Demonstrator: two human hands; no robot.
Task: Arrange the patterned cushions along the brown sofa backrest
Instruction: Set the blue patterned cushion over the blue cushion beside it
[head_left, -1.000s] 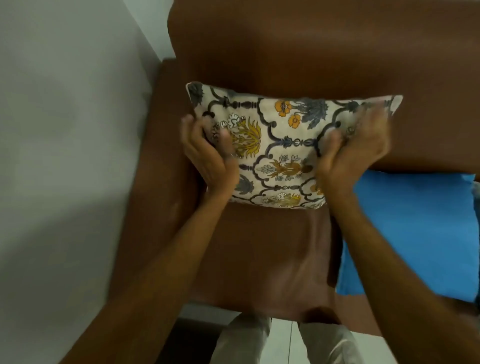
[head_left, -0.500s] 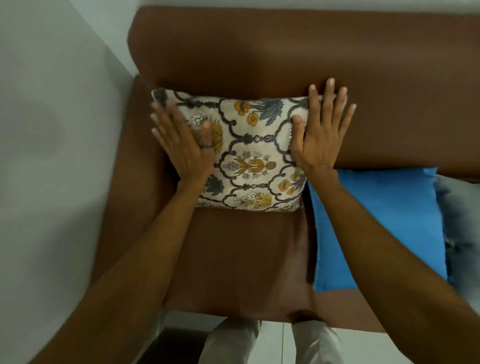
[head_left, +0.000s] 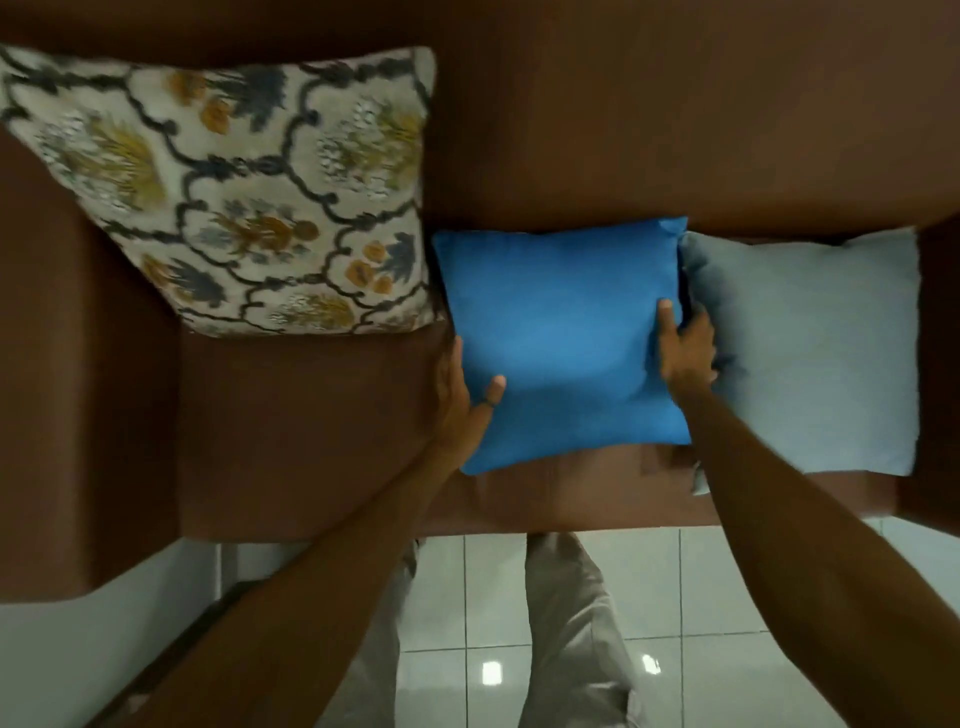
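I have the blue cushion (head_left: 563, 338) between both hands, at the centre right of the frame. My left hand (head_left: 462, 400) cups its lower left edge, thumb on the front face and the other fingers hidden behind the fabric. My right hand (head_left: 685, 353) clasps its right edge, thumb on the front, the rest of the fingers tucked into the seam where it presses against the pale grey cushion (head_left: 810, 353). So both hands are closed around the blue cushion's sides, not flat on it.

The patterned cushion (head_left: 244, 192) sits in the upper left of the frame, leaning against the brown sofa backrest (head_left: 649, 114) in the corner by the armrest (head_left: 67, 364); neither hand touches it, and I judge that one placed. The blue cushion lies lower in the picture, more on the seat (head_left: 306, 431) than against the back, its top edge just meeting the base of the backrest, with its left edge just beside the patterned one.

I read the step in hand as taking up the second cushion. The next move calls for lifting it with an even squeeze, tipping its top edge up against the backrest, and seating it just beside the patterned cushion without dragging the grey one along or nudging the placed one askew.
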